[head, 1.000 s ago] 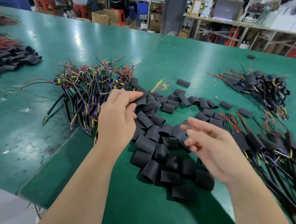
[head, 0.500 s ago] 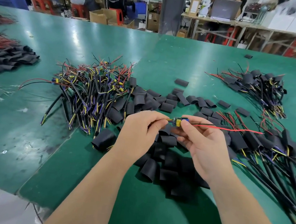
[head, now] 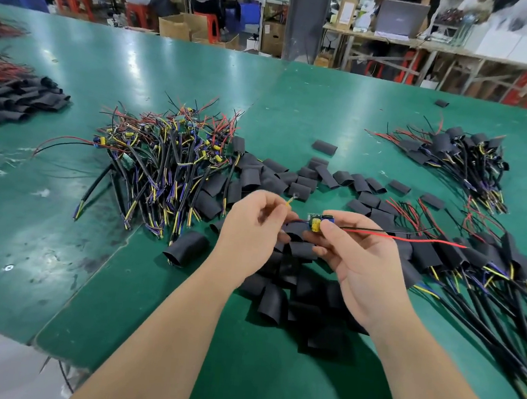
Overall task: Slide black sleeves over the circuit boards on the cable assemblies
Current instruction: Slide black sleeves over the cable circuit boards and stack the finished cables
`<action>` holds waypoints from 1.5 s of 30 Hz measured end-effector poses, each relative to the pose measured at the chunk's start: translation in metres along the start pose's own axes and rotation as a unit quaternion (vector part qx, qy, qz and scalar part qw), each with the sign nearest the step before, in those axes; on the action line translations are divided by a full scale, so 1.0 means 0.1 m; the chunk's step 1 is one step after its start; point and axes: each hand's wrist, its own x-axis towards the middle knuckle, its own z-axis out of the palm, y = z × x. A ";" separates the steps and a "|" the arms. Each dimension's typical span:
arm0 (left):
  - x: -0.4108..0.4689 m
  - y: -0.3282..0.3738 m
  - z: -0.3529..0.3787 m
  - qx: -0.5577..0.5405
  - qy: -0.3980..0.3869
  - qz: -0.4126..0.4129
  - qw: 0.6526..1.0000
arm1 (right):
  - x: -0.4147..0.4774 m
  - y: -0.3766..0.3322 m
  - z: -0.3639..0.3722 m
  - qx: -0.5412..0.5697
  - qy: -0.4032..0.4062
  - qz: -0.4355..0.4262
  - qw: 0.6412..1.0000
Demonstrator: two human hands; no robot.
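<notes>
Both bare forearms reach forward, hands close together above the desk. The left hand [head: 252,230] curls its fingers [head: 268,203], apparently pinching a thin yellow-tipped wire [head: 289,200]. The right hand [head: 362,265] pinches a small green circuit board [head: 316,222] between thumb and forefinger.

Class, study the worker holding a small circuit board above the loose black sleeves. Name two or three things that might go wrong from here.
The red wire trails from the circuit board over the finished cables and may snag there. The right hand pinches the board on its raised parts, so these could bend, or catch the mouth of a black sleeve. The left hand grips the cable, whose yellow wire could catch too.
</notes>
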 end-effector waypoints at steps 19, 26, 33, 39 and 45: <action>-0.04 0.00 -0.04 0.316 0.027 0.197 0.928 | 0.08 -0.06 -0.22 -0.513 -0.017 -0.118 0.850; 0.01 -0.06 -0.10 0.298 0.097 0.176 0.933 | 0.34 -0.27 -0.76 -0.713 0.157 0.013 0.683; 0.03 -0.10 -0.12 0.287 0.118 0.164 0.936 | 0.36 -0.18 -0.63 -0.680 0.124 -0.055 0.721; 0.04 -0.11 -0.12 0.292 0.118 0.177 0.932 | 0.26 0.03 -0.25 -0.715 -0.099 -0.143 0.677; 0.03 -0.11 -0.12 0.293 0.114 0.183 0.932 | 0.30 0.08 -0.15 -0.698 -0.108 -0.092 0.702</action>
